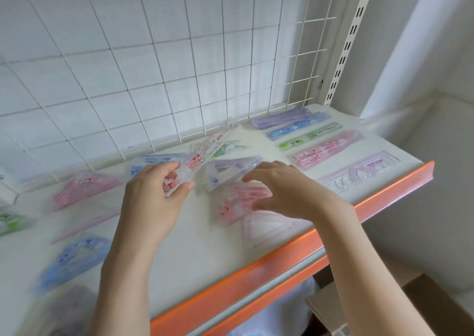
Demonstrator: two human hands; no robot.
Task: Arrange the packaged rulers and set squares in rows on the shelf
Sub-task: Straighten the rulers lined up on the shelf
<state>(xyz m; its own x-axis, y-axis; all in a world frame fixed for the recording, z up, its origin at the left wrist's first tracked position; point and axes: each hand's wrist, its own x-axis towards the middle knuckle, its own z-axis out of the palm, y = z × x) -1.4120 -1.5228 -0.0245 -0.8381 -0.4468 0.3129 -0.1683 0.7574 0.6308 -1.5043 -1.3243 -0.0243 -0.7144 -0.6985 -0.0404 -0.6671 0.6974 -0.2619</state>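
Note:
My left hand (pixel 154 194) grips a clear packaged set square with red print (pixel 202 156), held tilted above the white shelf (pixel 195 246). My right hand (pixel 284 189) hovers with relaxed, spread fingers over a pink packaged set square (pixel 236 207) and beside a purple packaged set square (pixel 230 171); whether it touches either I cannot tell. Packaged rulers lie in a row at the far right: purple (pixel 284 117), blue (pixel 295 126), green (pixel 310 137), pink (pixel 328 148) and a lilac stencil ruler (pixel 364 171). Pink (pixel 82 187), blue (pixel 74 261) and green (pixel 10 223) set squares lie on the left.
A white wire grid (pixel 179 66) stands behind the shelf. An orange front strip (pixel 282 266) edges it. A slotted upright (pixel 346 41) stands at the right, with a white wall beyond. A cardboard box (pixel 423 307) sits below at the lower right.

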